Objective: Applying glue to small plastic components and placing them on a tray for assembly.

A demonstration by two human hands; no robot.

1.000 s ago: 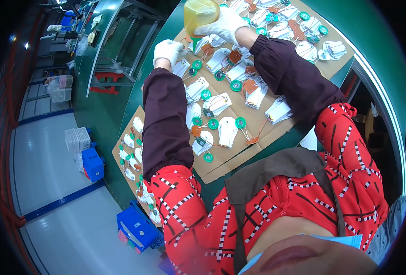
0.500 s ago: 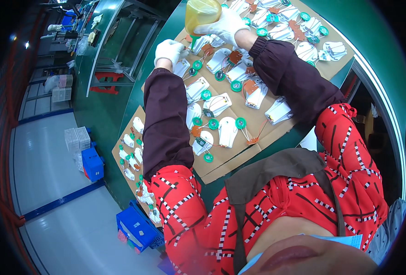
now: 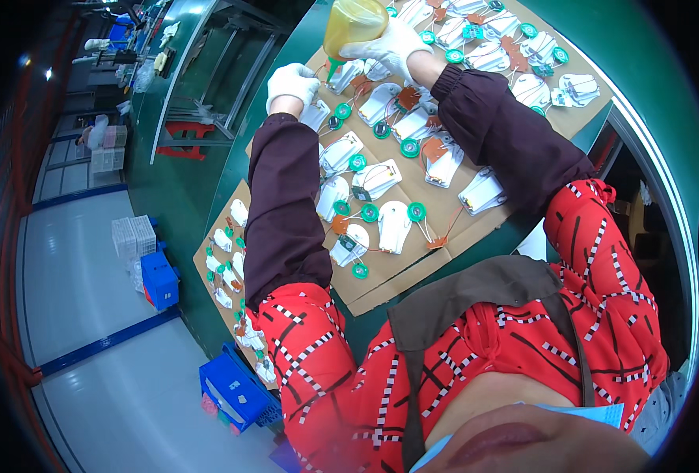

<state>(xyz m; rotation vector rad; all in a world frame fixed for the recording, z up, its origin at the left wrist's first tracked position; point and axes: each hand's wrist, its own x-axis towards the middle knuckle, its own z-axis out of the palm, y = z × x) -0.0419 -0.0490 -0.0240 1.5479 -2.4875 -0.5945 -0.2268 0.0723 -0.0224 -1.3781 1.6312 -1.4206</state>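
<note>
My right hand (image 3: 395, 46), in a white glove, grips a squeeze bottle (image 3: 354, 28) of yellowish liquid. The bottle is tilted with its green nozzle (image 3: 333, 66) pointing down over the far left of the cardboard sheet (image 3: 461, 232). Just left of the nozzle is my left hand (image 3: 291, 87), also gloved, its fingers drawn together; what they pinch is too small to make out. A white plastic casing (image 3: 315, 115) lies beside that hand. Rows of similar casings with wires, green round parts (image 3: 409, 147) and orange-brown pieces (image 3: 438, 148) cover the cardboard.
A second cardboard sheet (image 3: 240, 194) with smaller white parts lies to the left, lower down. Blue bins (image 3: 236, 392) and white crates (image 3: 133, 238) stand on the floor at left. A metal frame (image 3: 231, 87) and a red stool (image 3: 184, 142) are beyond the green table.
The bottle and my right hand have shifted slightly right and down, and the nozzle still points down. My left hand stays almost in place.
</note>
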